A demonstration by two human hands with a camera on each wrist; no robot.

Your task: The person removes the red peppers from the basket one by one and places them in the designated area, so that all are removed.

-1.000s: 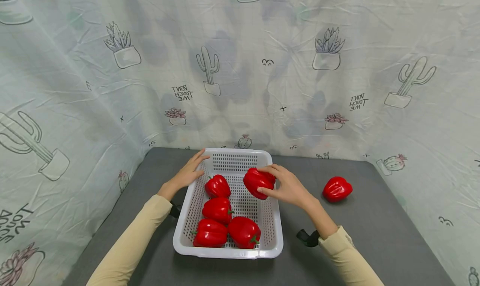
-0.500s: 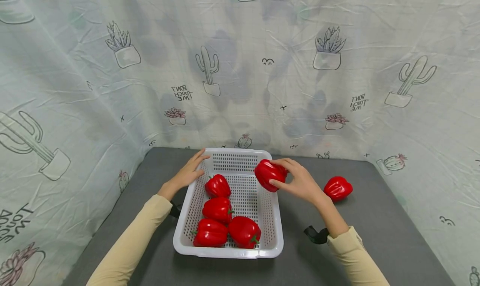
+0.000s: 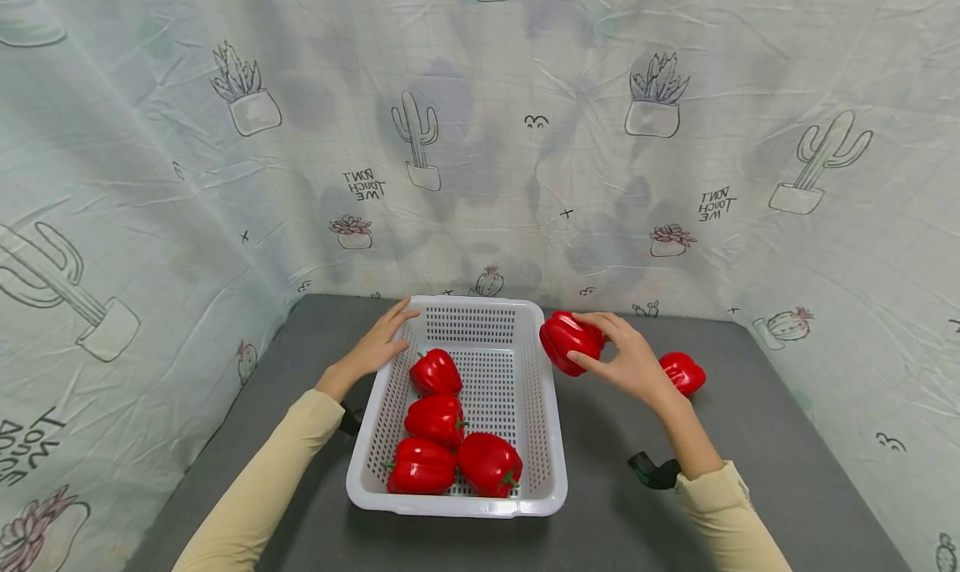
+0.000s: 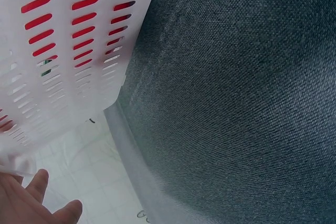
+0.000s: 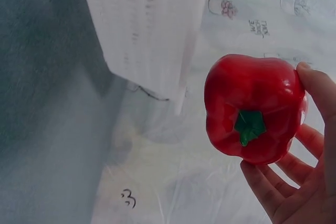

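Observation:
A red bell pepper is held in my right hand, fingers on its far side and thumb on its near side. It is just past the right rim of a white plastic basket, over the grey table. In the right wrist view the pepper's green stem faces the camera. My left hand holds the basket's left rim, thumb inside and fingers along the outside. Several red bell peppers lie in the basket's left and front part.
Another red bell pepper lies on the grey table at the right, partly hidden behind my right hand. A cactus-print sheet hangs behind and along both sides of the table.
My right hand has carried its bell pepper from over the inside of the basket rightward past the rim. The left hand, the basket and the peppers in it have stayed put.

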